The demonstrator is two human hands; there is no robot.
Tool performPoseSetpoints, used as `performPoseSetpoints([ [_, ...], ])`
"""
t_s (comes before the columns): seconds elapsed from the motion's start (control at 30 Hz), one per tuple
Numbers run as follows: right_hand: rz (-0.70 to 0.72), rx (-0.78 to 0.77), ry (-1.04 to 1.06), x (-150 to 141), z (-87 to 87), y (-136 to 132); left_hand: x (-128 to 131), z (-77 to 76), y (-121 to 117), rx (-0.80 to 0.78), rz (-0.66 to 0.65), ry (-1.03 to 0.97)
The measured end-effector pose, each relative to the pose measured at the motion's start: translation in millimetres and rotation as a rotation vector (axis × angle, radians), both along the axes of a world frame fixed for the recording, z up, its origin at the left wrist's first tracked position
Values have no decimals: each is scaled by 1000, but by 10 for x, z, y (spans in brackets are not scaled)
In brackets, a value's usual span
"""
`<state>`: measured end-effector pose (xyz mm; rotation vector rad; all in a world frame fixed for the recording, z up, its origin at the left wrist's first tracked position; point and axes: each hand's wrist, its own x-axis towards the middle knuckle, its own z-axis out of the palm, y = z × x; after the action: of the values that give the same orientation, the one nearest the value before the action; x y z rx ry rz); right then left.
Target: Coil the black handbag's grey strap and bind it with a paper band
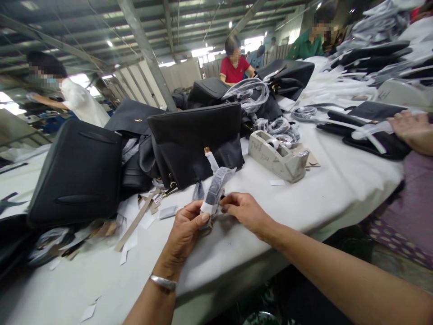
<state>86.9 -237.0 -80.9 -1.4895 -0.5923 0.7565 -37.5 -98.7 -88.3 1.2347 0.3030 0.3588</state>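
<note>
Above the near part of the table, my left hand [189,221] grips a folded bag strap [214,192] wrapped in clear and white plastic. A gold-coloured metal end stands up at the strap's top. My right hand [245,210] is closed, thumb and fingers pinched at the right side of the same strap, where a small dark bit shows at the fingertips. Just behind the strap, a black handbag [199,140] stands upright on the table. To the right of it sits a grey tape dispenser [277,158].
Another black bag [79,174] leans at the left, near paper and cardboard scraps [135,221]. Coiled wrapped straps [280,128] lie behind the dispenser. At right, a co-worker's hand [412,128] rests by black bags [372,131] on the white-covered table [338,194]. Other people stand farther back.
</note>
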Motion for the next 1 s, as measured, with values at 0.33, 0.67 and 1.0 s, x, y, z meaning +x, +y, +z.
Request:
performPoseSetpoints([
  [0.33,-81,105,624,-570,234,-297,35,-27,-143,905,-62,-153],
  [0.67,227,-421,241,-237,159,-864,31,-76,-275,1250,-216,-122],
  [1.0,-190,-327,-349,589,82,-905,240,-66,-844,1762,25,173],
])
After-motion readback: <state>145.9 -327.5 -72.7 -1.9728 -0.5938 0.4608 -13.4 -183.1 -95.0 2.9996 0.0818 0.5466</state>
